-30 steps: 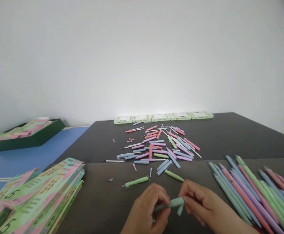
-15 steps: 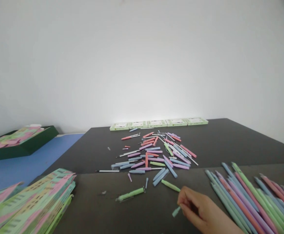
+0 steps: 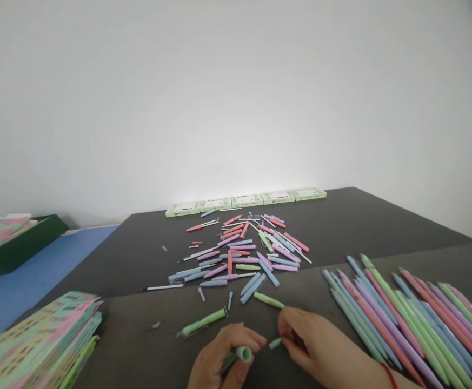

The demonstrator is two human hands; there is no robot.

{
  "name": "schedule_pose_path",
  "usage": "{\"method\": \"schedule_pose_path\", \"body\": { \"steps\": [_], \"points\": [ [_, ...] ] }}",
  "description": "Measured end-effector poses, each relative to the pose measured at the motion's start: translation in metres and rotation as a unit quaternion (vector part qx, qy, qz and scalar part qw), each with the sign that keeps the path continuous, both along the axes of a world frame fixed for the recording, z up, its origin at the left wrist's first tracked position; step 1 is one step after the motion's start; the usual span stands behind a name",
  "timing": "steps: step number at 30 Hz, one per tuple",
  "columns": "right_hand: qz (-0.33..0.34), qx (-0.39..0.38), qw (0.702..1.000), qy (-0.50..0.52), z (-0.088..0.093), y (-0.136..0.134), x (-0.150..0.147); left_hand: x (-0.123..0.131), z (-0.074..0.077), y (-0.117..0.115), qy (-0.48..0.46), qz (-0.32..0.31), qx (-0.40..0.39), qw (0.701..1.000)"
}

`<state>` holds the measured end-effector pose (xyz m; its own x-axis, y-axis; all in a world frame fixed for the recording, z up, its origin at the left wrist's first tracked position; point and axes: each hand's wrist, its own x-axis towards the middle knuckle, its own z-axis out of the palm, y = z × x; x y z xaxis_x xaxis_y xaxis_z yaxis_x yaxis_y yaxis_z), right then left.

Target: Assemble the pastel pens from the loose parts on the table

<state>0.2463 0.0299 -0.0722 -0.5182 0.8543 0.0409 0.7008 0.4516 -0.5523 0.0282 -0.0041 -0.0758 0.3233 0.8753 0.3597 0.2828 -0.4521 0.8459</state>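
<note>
My left hand (image 3: 224, 354) is at the bottom middle, fingers wrapped round a green pen barrel (image 3: 244, 354) whose hollow end shows. Beside it, my right hand (image 3: 320, 346) is closed in a pinch on a small teal pen plug (image 3: 275, 343), which sticks out to the left of the fingertips. A light green pen part (image 3: 268, 300) lies just beyond the right fingers; whether they touch it I cannot tell. Left of it, a green barrel with a clear piece (image 3: 204, 322) lies on the dark table (image 3: 138, 346).
Loose pen parts (image 3: 239, 259) in several colours spread over the table's middle. Assembled-looking pens (image 3: 398, 319) lie in a row at right. Stacked printed cards (image 3: 37, 340) stand at left, a dark green tray (image 3: 28, 237) behind them. Flat boxes (image 3: 246, 200) line the back edge.
My left hand has come into view from below with the green barrel. My right hand keeps its pinch on the teal plug. The view has turned slightly right.
</note>
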Motion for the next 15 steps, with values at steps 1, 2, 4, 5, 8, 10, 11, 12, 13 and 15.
{"method": "schedule_pose_path", "body": {
  "steps": [1,2,4,5,8,10,11,12,13,15],
  "points": [
    [0.002,0.002,1.0,-0.006,0.001,-0.001,-0.001,0.001,0.002,-0.001,0.008,-0.009,0.001,1.0],
    [0.006,0.004,1.0,-0.013,0.002,-0.001,-0.001,0.001,0.003,-0.003,0.016,-0.016,-0.002,1.0],
    [0.022,0.007,0.999,-0.03,0.003,-0.002,-0.002,0.002,0.005,-0.004,0.024,-0.022,-0.004,0.999],
    [0.031,0.008,0.999,-0.04,0.003,-0.002,-0.003,0.003,0.006,-0.005,0.022,-0.023,0.001,0.999],
    [0.051,0.022,0.996,-0.073,0.003,-0.004,-0.004,0.003,0.008,-0.006,0.016,-0.038,0.026,0.999],
    [0.061,0.036,0.994,-0.089,0.004,-0.004,-0.004,0.003,0.01,-0.007,0.013,-0.044,0.029,0.999],
    [0.066,0.042,0.992,-0.095,0.004,-0.004,-0.004,0.004,0.011,-0.008,0.014,-0.042,0.023,0.999],
    [0.071,0.048,0.991,-0.101,0.005,-0.004,-0.005,0.004,0.012,-0.008,0.015,-0.037,0.015,0.999],
    [0.074,0.052,0.99,-0.108,0.006,-0.004,-0.006,0.005,0.014,-0.009,0.015,-0.029,0.006,0.999],
    [0.076,0.056,0.988,-0.126,0.009,-0.003,-0.008,0.006,0.017,-0.01,0.013,-0.014,-0.009,1.0]
  ]
}}
